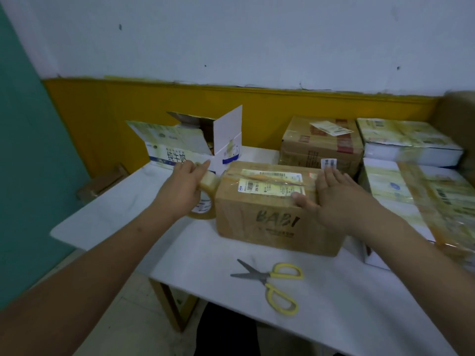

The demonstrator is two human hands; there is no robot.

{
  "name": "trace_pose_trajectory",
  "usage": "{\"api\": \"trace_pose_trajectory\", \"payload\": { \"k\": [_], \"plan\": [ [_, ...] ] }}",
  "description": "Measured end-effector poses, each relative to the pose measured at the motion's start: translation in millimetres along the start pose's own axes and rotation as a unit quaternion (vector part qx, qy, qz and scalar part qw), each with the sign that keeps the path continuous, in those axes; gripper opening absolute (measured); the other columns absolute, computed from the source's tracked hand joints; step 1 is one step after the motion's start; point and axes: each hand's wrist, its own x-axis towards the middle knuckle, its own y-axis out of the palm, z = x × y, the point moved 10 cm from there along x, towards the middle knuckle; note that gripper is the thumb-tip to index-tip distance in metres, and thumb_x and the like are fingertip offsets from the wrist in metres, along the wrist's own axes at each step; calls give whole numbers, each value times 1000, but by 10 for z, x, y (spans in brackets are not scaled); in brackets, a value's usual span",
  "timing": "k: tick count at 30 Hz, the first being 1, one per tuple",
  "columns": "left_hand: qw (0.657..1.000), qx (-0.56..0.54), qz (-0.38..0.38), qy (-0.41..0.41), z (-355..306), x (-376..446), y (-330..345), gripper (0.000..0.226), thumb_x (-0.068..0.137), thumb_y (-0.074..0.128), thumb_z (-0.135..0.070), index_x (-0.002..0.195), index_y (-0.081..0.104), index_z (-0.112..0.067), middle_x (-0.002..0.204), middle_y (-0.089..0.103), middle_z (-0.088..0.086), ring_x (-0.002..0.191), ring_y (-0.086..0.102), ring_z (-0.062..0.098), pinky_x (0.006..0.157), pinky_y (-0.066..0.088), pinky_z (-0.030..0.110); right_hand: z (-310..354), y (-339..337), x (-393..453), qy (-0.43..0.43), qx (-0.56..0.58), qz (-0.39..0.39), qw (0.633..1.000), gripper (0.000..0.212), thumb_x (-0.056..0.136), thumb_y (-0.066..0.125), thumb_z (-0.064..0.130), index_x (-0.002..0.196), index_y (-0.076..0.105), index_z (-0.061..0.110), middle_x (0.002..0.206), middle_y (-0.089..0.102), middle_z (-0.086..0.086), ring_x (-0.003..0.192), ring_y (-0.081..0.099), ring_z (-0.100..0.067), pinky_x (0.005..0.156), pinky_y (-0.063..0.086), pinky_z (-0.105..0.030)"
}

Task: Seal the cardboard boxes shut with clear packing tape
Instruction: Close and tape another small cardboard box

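Gripping tape roll [205, 199] in left fingers [198, 167]; right hand [336, 194] flat on box [272, 209].

Under your right hand [331, 199] sits a brown cardboard box [277, 214] with black "BABI" lettering and a white barcoded label. Your left hand [183, 185] grips a yellowish clear tape roll [205, 199]. Beyond it, a white, blue-printed carton [190, 147]. Nearer you, yellow-handled, grey-bladed scissors [275, 282] on the white table [128, 214].
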Motion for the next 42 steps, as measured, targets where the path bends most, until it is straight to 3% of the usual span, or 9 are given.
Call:
{"api": "trace_pose_trajectory", "payload": {
  "k": [7, 14, 19, 21, 23, 27, 33, 38, 42],
  "plan": [
    [999, -40, -5, -9, -13, -4, -10, 79, 81, 56, 2, 155, 39, -18, 119, 50, 20, 115, 44, 40, 88, 50, 54, 1432, -54, 321, -226, 17, -67, 972, 93, 87, 28, 81, 159, -1, 30, 167, -2, 4, 153, 1, -22, 124, 5, -45],
    [995, 11, 89, -44, 158, -104, 7, 82, 92, 59, -23, 162, 16, -23, 148, 34, 15, 136, 31, 35, 102, 44, 51, 1264, -49, 563, -338, 31, -40, 940, 83, 90, 38, 73, 158, 4, 40, 165, 4, 18, 152, 6, -8, 123, 13, -33],
    [996, -45, 77, 15, -161, -238, -219, 90, 83, 54, -43, 161, 17, -21, 159, 22, 6, 148, 15, 25, 118, 16, 41, 1299, -153, 305, -329, 14, -121, 936, 82, 93, 32, 69, 159, 5, 29, 166, 7, 8, 152, 7, -11, 125, 6, -36],
    [993, -115, 5, 42, -314, -349, -351, 78, 83, 49, -38, 157, 33, -20, 154, 33, 4, 144, 23, 22, 116, 20, 38, 1217, -206, -137, -318, 80, -212, 921, 71, 95, 38, 60, 153, 34, 20, 156, 37, -1, 141, 32, -17, 118, 22, -32],
    [984, -162, -45, 63, -435, -472, -367, 61, 89, 52, -28, 149, 47, -19, 147, 41, 3, 138, 31, 19, 113, 26, 34, 1029, -58, -534, -265, 118, -267, 919, 46, 95, 48, 52, 121, 62, 17, 119, 62, -2, 109, 55, -22, 90, 45, -32],
    [975, -196, -79, 63, -527, -595, -233, 49, 92, 57, -14, 141, 56, -16, 138, 48, 4, 133, 41, 21, 113, 36, 36, 707, 788, -732, -147, 152, -39, 976, 36, 85, 63, 58, 95, 58, 24, 94, 51, 8, 81, 55, -14, 73, 49, -36],
    [971, -208, -113, 44, -515, -624, -265, 40, 93, 56, -8, 133, 60, -13, 132, 50, 7, 127, 42, 20, 107, 36, 30, 718, 845, -799, -167, 145, 48, 974, 43, 85, 71, 44, 119, 61, 20, 108, 50, 3, 91, 57, -16, 81, 49, -32],
    [970, -190, -151, 32, -266, -466, -563, 37, 96, 54, -8, 132, 60, -12, 132, 48, 11, 128, 42, 22, 102, 32, 22, 752, 544, -825, -150, 14, 31, 988, 39, 83, 66, 56, 106, 62, 24, 101, 63, 5, 90, 59, -17, 72, 50, -33],
    [971, -214, -82, -70, 122, 23, -464, 41, 104, 52, -27, 141, 52, -12, 139, 43, 15, 130, 44, 27, 103, 32, 25, 745, -323, -699, -130, 262, -68, 954, 31, 80, 67, 46, 83, 66, 16, 70, 67, 5, 61, 60, -14, 59, 48, -31]
  ]
}}
